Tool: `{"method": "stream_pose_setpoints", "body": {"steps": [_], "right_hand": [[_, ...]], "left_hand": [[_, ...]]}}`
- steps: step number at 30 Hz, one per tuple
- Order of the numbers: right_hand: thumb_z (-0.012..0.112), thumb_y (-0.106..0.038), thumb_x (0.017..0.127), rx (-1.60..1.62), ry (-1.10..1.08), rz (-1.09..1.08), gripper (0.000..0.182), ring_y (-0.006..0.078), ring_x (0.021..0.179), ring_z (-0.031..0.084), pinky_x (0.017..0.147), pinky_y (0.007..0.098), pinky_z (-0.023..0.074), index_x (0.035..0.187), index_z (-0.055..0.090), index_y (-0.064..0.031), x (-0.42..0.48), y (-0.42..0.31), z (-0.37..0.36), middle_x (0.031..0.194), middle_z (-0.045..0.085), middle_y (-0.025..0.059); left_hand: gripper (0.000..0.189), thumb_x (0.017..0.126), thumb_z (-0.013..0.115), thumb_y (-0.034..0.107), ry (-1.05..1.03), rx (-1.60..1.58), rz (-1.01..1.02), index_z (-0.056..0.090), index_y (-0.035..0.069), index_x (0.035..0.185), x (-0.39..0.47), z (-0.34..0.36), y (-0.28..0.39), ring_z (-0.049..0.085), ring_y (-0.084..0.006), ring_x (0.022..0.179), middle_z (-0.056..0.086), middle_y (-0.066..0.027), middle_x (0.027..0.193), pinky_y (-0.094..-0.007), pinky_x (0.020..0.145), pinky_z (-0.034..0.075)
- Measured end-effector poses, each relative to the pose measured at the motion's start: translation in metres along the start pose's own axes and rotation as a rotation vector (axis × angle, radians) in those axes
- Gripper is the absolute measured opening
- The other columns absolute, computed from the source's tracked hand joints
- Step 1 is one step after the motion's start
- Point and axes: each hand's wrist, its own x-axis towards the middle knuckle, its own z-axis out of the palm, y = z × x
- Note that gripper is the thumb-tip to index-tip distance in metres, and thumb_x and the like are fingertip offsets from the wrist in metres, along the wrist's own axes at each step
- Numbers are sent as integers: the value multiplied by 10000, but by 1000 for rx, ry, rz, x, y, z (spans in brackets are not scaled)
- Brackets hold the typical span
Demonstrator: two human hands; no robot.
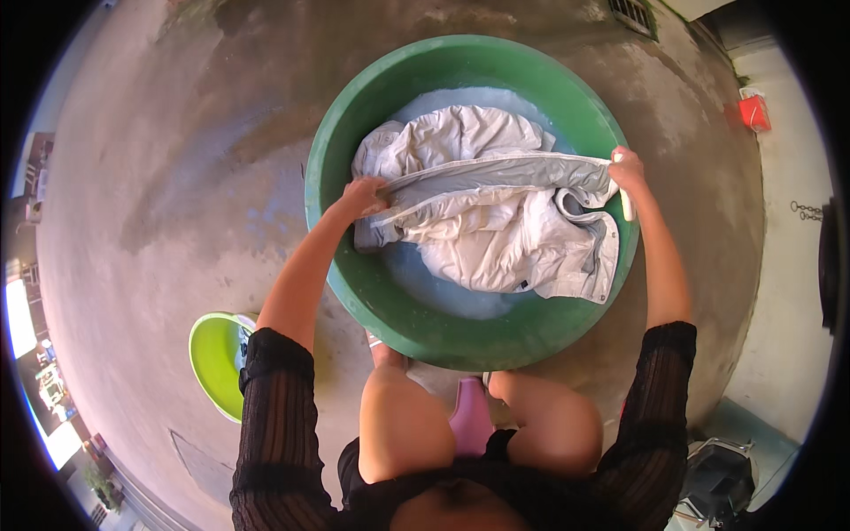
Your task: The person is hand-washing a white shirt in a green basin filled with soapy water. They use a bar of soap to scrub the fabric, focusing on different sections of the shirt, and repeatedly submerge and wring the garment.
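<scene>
A round green plastic tub stands before my knees, with cloudy bluish water in its bottom. In it lies a wet white jacket, partly spread, its grey lining showing along a long edge. My left hand grips that edge at the tub's left side. At the right rim my right hand grips the edge's other end, so a band of fabric stretches between both hands. A narrow white piece sticks out below my right hand; whether it is part of the jacket, I cannot tell. Snap buttons show on a flap at the lower right.
A lime-green basin with something bluish inside sits on the concrete floor by my left arm. Between my legs is a pink plastic object. A red bucket stands near the right wall, a black seat at lower right.
</scene>
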Motion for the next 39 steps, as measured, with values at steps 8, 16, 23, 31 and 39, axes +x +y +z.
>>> {"method": "stream_pose_setpoints", "body": {"steps": [8, 16, 23, 31, 39], "right_hand": [[638, -108, 775, -196, 378, -117, 162, 377, 835, 618, 710, 449, 477, 913, 566, -63, -43, -55, 70, 881, 627, 209], [711, -305, 834, 907, -416, -213, 308, 133, 583, 571, 513, 279, 442, 979, 538, -96, -122, -260, 242, 699, 605, 50], [550, -59, 798, 195, -278, -493, 171, 380, 777, 609, 671, 477, 472, 958, 514, -107, -126, -253, 293, 829, 621, 160], [657, -89, 737, 97, 16, -475, 568, 405, 1064, 471, 930, 471, 370, 1239, 415, 16, -149, -147, 271, 1110, 514, 224], [633, -76, 707, 87, -351, -142, 688, 405, 1065, 536, 958, 474, 404, 1304, 315, 51, -140, -114, 254, 1094, 544, 283]], "left_hand": [[450, 747, 769, 204, -257, -1462, -412, 614, 18, 1126, -25, -15, -10, 579, -131, 911, 636, -1, 966, -291, 797, 458], [334, 921, 551, 222, -2, -2416, -428, 539, 67, 1216, -33, 69, 24, 579, -210, 1067, 618, -30, 1135, -376, 940, 463], [338, 973, 505, 280, -126, -1874, -629, 553, 13, 1176, -84, 90, 56, 578, -192, 1044, 608, -49, 1104, -378, 902, 478], [364, 885, 638, 187, -103, -2063, -679, 568, -9, 1184, -90, 63, 77, 581, -139, 955, 618, -35, 1074, -283, 836, 463], [551, 922, 583, 384, -251, -1826, -727, 501, -47, 1257, -85, 56, 94, 515, -183, 1133, 568, -105, 1209, -330, 983, 386]]}}
